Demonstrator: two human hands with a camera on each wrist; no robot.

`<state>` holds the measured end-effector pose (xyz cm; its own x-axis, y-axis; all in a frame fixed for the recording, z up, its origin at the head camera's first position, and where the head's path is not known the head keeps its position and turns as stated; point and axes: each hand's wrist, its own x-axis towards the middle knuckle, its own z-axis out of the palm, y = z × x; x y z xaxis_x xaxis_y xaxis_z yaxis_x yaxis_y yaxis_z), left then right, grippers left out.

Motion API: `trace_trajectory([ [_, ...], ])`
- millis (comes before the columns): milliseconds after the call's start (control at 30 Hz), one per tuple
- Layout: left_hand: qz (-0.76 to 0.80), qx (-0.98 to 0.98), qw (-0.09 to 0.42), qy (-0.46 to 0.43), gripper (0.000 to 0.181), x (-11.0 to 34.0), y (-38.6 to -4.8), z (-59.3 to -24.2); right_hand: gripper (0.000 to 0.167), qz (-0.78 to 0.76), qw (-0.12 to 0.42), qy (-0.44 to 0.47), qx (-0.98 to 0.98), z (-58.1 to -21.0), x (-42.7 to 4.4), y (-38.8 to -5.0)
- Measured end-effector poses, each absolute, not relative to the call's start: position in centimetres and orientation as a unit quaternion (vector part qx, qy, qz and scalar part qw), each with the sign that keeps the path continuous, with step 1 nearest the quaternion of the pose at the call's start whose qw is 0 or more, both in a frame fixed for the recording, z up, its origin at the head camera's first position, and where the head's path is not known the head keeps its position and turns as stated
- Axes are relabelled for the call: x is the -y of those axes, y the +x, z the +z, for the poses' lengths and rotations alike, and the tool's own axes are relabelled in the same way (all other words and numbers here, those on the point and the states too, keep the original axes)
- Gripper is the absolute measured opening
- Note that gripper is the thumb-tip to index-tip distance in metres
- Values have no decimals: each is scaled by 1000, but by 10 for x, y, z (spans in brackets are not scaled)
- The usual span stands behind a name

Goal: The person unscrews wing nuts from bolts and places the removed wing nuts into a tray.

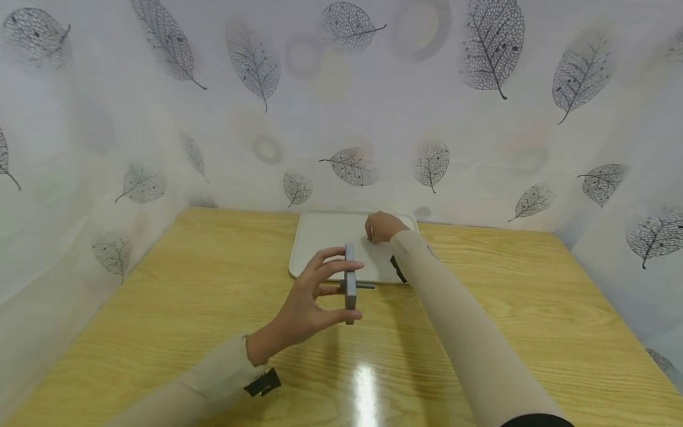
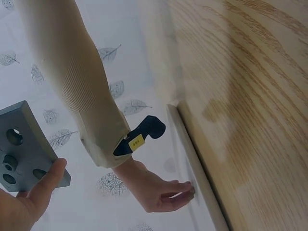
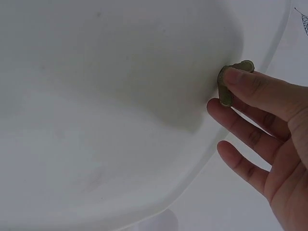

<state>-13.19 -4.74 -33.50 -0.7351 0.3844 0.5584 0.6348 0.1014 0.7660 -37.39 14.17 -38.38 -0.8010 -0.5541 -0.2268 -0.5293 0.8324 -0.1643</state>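
My left hand [image 1: 304,296] holds a grey rectangular plate [image 1: 350,296] on edge above the table, fingers on its upper part and thumb at its bottom. A thin bolt [image 1: 367,286] sticks out of the plate to the right. In the left wrist view, round holes show in the plate's face [image 2: 33,149]. Over at the white tray [image 1: 315,237], my right hand [image 1: 383,226] pinches a small brass-coloured wing nut [image 3: 225,91] between thumb and fingers, just above the tray surface. In the head view the wing nut is hidden by the hand.
The tray lies at the back of the wooden table [image 1: 224,267], near a white leaf-patterned curtain [image 1: 373,118] that hangs behind and at both sides. Each wrist carries a dark strap or clip [image 1: 262,382].
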Motion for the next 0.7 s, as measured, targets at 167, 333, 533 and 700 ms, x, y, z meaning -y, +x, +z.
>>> trace_trajectory([
  [167, -572, 735, 111, -347, 60, 47, -133, -334, 14, -48, 135, -283, -949, -383, -142, -373],
  [333, -572, 734, 112, -348, 60, 46, -133, -335, 32, -59, 148, -267, -950, -381, -145, -370],
  [533, -569, 736, 115, -348, 60, 46, -135, -339, 48, -78, 162, -260, -949, -373, -153, -361],
  [700, -570, 736, 114, -346, 60, 46, -134, -339, 53, -78, 132, -285, -946, -376, -163, -356],
])
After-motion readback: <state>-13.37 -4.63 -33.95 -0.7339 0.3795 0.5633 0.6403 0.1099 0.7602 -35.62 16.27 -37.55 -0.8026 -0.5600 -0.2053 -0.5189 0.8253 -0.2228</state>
